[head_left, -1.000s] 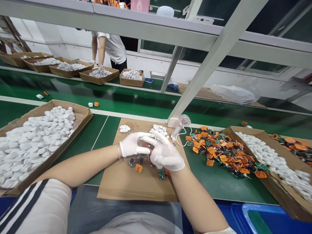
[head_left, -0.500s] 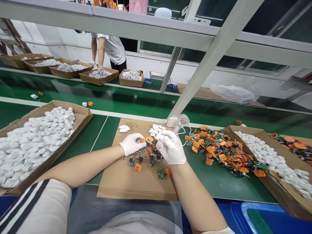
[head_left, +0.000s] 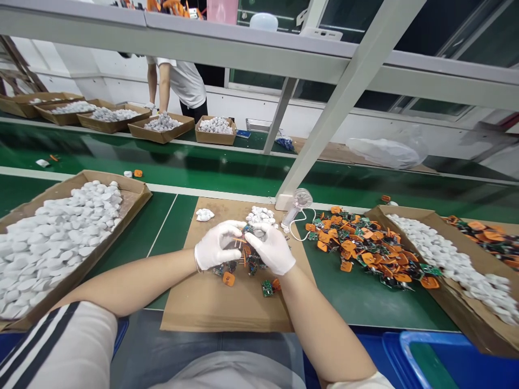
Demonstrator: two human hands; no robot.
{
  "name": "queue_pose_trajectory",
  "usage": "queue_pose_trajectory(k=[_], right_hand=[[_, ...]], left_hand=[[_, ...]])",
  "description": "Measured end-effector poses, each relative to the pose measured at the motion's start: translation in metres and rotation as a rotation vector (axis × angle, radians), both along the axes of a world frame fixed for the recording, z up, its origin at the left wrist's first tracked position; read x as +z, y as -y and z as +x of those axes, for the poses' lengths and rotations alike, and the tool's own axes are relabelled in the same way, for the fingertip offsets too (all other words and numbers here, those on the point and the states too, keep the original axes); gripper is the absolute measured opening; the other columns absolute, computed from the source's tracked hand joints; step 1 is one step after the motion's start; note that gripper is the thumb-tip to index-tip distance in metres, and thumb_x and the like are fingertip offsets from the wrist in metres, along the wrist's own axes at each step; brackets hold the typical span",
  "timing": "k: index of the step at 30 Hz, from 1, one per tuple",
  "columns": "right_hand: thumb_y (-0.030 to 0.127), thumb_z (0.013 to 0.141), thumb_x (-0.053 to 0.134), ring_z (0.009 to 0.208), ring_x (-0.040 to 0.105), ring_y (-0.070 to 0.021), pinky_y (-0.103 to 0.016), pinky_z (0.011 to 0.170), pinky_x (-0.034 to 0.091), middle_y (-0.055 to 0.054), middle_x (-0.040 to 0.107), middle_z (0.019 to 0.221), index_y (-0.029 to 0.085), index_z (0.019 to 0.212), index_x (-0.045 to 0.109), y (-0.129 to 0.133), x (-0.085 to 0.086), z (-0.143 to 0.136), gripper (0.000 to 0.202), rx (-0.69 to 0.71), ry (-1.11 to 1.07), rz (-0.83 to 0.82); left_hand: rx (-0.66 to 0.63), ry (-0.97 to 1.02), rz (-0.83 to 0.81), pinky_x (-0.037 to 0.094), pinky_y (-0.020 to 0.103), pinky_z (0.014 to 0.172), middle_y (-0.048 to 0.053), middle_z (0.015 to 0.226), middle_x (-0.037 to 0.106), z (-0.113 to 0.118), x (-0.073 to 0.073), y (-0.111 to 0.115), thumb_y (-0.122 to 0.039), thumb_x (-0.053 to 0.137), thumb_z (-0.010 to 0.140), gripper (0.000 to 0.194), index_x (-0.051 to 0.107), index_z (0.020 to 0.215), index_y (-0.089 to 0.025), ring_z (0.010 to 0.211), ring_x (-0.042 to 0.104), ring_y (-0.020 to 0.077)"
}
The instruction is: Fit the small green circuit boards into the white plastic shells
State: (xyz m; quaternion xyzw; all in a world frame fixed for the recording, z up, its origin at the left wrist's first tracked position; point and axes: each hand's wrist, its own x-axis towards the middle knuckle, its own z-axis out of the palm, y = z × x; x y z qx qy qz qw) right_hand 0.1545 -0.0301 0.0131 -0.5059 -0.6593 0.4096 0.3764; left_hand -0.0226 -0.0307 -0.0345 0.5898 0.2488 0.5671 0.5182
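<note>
My left hand (head_left: 219, 246), in a white glove, is curled with thumb and fingers around an orange plug part with metal prongs (head_left: 239, 241). My right hand (head_left: 274, 249), also gloved, meets it from the other side, fingertips closed at the part's upper end by a bit of green circuit board. Whether a small white piece is also in those fingers is hidden. Under the hands lie more orange plug parts with boards (head_left: 229, 279) on a cardboard sheet (head_left: 227, 313). A small heap of white plastic shells (head_left: 261, 215) sits just beyond my right hand, another (head_left: 205, 215) to the left.
A carton of white shells (head_left: 133, 197) stands left; another (head_left: 409, 210) stands right, beside a pile of orange parts with boards (head_left: 360, 246). A small clear handheld fan (head_left: 300, 200) stands near a slanted post (head_left: 324, 129). Across the green belt (head_left: 194, 173), a person bends over several cartons.
My right hand has come from beside the white heap down to the left hand. My left hand has lifted slightly, turned and now shows the pronged part between its fingers.
</note>
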Motion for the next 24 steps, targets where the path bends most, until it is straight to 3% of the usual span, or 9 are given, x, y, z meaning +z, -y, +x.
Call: queue_pose_trajectory(k=[4,7,10,13,18,24], right_hand=[[0.036,0.066,0.077,0.09,0.068,-0.0266,-0.041,0.083,0.055,-0.009,0.072,0.095,0.015,0.11,0.064,0.001,-0.003,0.0,0.05,-0.014,-0.032,-0.055],[0.035,0.064,0.079,0.084,0.067,-0.0253,-0.04,0.079,0.056,-0.006,0.069,0.087,0.015,0.115,0.061,0.001,-0.006,0.001,0.058,0.007,-0.028,-0.064],[0.03,0.062,0.08,0.084,0.067,-0.0247,-0.041,0.082,0.055,-0.006,0.068,0.088,0.015,0.116,0.06,0.001,-0.008,0.001,0.059,0.033,-0.089,-0.079],[0.026,0.061,0.08,0.092,0.067,-0.0249,-0.042,0.087,0.054,-0.007,0.068,0.096,0.017,0.113,0.059,0.002,-0.009,0.0,0.056,0.09,-0.279,-0.137],[0.024,0.065,0.076,0.106,0.066,-0.0253,-0.041,0.093,0.054,-0.008,0.07,0.103,0.02,0.098,0.061,0.004,-0.006,-0.001,0.036,0.026,-0.469,-0.148],[0.035,0.07,0.074,0.073,0.071,-0.0231,-0.041,0.072,0.06,-0.01,0.073,0.097,0.018,0.103,0.065,0.009,0.0,0.001,0.038,0.0,-0.44,-0.208]], left_hand=[[-0.029,0.093,-0.138,0.052,0.034,0.083,0.008,0.101,0.067,-0.001,-0.005,-0.002,-0.04,0.078,0.076,0.033,0.061,0.091,-0.017,0.09,0.065,0.0191],[-0.095,0.144,-0.245,0.052,0.029,0.074,0.002,0.089,0.066,-0.003,-0.006,-0.006,-0.028,0.086,0.066,0.042,0.061,0.099,-0.018,0.078,0.064,0.0152],[-0.2,0.137,-0.287,0.052,0.032,0.077,0.005,0.097,0.068,-0.004,-0.005,-0.009,-0.024,0.088,0.062,0.054,0.064,0.109,-0.018,0.086,0.066,0.0189],[-0.254,0.094,-0.254,0.051,0.039,0.091,0.012,0.109,0.068,-0.007,-0.002,-0.011,-0.025,0.089,0.061,0.047,0.069,0.102,-0.015,0.103,0.065,0.0269],[-0.204,0.069,-0.268,0.053,0.04,0.087,0.01,0.098,0.073,-0.011,0.002,-0.013,-0.031,0.089,0.061,0.04,0.067,0.09,-0.014,0.091,0.07,0.0247],[-0.074,0.052,-0.274,0.056,0.034,0.075,0.006,0.087,0.073,-0.014,-0.001,-0.016,-0.034,0.088,0.058,0.04,0.066,0.084,-0.014,0.08,0.07,0.0208]])
